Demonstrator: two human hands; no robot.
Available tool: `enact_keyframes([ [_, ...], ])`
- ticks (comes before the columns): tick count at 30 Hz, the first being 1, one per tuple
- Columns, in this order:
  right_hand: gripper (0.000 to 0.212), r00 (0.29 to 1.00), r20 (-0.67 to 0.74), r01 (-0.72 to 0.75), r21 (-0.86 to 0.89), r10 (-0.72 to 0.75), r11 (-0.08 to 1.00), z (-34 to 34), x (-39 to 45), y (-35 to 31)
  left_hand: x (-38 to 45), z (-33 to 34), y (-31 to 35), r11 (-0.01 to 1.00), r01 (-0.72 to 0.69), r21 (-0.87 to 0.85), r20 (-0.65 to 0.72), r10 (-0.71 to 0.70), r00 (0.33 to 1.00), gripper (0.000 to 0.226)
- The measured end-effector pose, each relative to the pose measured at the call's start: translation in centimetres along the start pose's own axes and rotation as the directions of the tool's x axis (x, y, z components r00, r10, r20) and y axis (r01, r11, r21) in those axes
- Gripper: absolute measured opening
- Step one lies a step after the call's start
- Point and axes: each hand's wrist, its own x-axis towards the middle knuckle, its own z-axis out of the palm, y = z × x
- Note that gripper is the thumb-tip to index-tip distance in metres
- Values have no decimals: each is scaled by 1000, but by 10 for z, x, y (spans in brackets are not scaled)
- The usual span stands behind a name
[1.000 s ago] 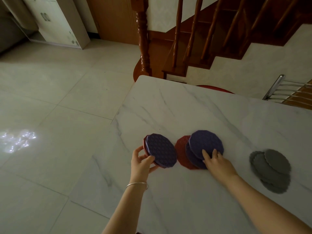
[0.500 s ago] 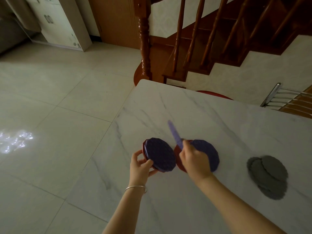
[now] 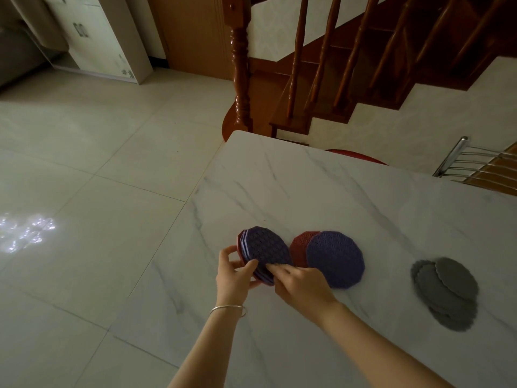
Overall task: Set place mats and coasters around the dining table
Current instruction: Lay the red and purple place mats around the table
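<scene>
The left hand [image 3: 235, 275] grips a stack of coasters [image 3: 265, 254] by its near-left edge, thumb on the patterned purple top face and the other fingers curled round behind, so the stack stands tilted just above the near-left part of the marble table [image 3: 349, 197]. Purple edges and a red one show in the stack's side. The right hand [image 3: 300, 284] comes in from the right with its fingers [image 3: 275, 266] laid on the near edge of the top purple coaster; they are bent over that edge, but whether they pinch it or only touch it cannot be told. Just right of the stack, a purple coaster [image 3: 335, 260] lies flat on the table, overlapping a red coaster [image 3: 300, 247] whose left part shows from beneath it. Well apart to the right, near the table's near-right side, lies a loose pile of grey scalloped mats [image 3: 446, 292], overlapping one another. A thin bracelet [image 3: 228, 308] circles the left wrist. Beyond the table's far edge a red rounded seat [image 3: 355, 156] shows, and a metal chair back [image 3: 481, 169] stands at the far right. Wooden stairs with a turned banister [image 3: 242, 63] rise behind, and pale tiled floor [image 3: 84, 191] spreads to the left.
</scene>
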Motion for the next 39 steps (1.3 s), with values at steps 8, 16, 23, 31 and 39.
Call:
enact_keyframes([
  [8, 73, 780, 337, -499, -173, 527, 849, 4, -38, 81, 3, -2, 2, 999, -23, 39, -15, 24, 1000, 41],
  [16, 62, 747, 468, -286, -414, 472, 864, 2, -35, 82, 3, -9, 4, 999, -20, 43, -37, 22, 999, 38],
  [23, 34, 897, 55, -428, -132, 438, 894, -30, -8, 66, 0, -9, 7, 998, -31, 50, -27, 33, 999, 38],
  [31, 27, 837, -147, -480, 269, 528, 835, -36, 29, 15, -2, -8, 6, 997, -30, 69, -59, 34, 998, 39],
  [39, 39, 968, 99, -249, 327, 229, 912, 12, 22, -38, -4, -10, 2, 999, -36, 40, -150, 42, 988, 29],
])
